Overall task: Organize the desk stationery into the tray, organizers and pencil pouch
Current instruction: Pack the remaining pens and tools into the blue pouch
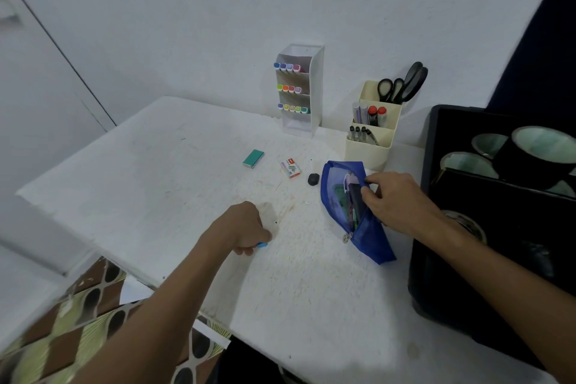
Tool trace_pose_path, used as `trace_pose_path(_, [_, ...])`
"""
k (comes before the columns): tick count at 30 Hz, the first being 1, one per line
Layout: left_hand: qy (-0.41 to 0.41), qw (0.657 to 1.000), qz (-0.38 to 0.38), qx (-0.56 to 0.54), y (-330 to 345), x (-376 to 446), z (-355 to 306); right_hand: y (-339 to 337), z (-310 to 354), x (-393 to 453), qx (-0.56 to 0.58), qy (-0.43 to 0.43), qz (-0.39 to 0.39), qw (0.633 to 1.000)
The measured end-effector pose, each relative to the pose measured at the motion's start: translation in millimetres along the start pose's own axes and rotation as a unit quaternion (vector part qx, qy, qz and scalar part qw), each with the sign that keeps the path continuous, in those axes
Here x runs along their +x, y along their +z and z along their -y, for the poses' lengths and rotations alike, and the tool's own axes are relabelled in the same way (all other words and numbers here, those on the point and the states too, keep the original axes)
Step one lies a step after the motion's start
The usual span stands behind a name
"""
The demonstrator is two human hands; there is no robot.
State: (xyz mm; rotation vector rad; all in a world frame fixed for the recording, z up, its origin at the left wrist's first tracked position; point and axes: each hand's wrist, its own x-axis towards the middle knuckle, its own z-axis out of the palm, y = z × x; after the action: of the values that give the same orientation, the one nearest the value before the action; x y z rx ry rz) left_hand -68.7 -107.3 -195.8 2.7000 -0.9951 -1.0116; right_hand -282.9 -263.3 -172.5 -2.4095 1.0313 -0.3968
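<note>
A blue mesh pencil pouch (371, 240) lies unzipped on the white desk (162, 165), with several items inside. My right hand (396, 199) pinches the pouch's upper edge beside a dark item sticking out of it. My left hand (246, 227) is closed on a small blue object (262, 245) at the desk's middle. A teal eraser (253, 158), a small staples box (290, 168) and a black lump (313, 179) lie loose behind the pouch.
A white tiered organizer (311, 97) with coloured markers stands against the wall. A cream organizer (371, 146) holds scissors, markers and pens. A black tray (486, 227) with tape rolls sits at the right. Patterned floor shows at the lower left.
</note>
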Motion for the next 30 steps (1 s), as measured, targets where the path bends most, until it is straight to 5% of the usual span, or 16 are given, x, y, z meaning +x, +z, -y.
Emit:
trace_pose_path(8, [0.142, 0.979, -0.118, -0.082, -5, -7, -67, 2, -3, 2, -0.011, -0.004, -0.008, 1.0])
trace_pose_path(14, [0.25, 0.963, -0.032, -0.093, 6, -23, -121, 1, -2, 1, 0.005, 0.013, -0.017, 1.0])
trace_pose_path(18, [0.223, 0.971, 0.058, -0.07, 11, -20, -131, -1, 1, 0, -0.007, 0.012, -0.012, 1.0])
trace_pose_path(30, [0.112, 0.986, -0.113, -0.042, -13, 46, -109, 0, 0, 2, -0.002, 0.039, -0.011, 0.999])
